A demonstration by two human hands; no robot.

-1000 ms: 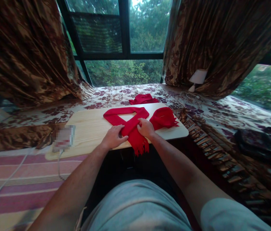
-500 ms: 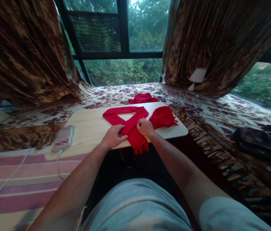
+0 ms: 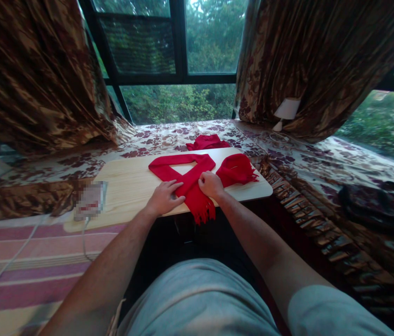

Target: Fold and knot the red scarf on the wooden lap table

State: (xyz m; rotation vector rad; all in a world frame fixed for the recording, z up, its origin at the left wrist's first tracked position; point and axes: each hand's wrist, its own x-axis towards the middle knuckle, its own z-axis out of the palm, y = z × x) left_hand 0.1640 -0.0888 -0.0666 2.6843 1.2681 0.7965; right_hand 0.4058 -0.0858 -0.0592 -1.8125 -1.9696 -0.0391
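Hardly changed; left hand (image 3: 163,198) and right hand (image 3: 211,185) touch the red scarf (image 3: 190,181).

Scarf (image 3: 192,179) solid red, bench (image 3: 123,186) pale wood-grain, sill cover (image 3: 169,133) white with purple florals, bedspread (image 3: 43,282) striped pink/purple/cream.

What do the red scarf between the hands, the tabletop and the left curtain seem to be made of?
Red scarf: soft fabric, perhaps wool or fleece; matte surface, fringed end.
Tabletop: wood or wood-look laminate, with pale grain and a smooth, faint sheen; I can't tell which.
Left curtain: draped cloth, possibly satin-like; glossy highlights run along its folds.
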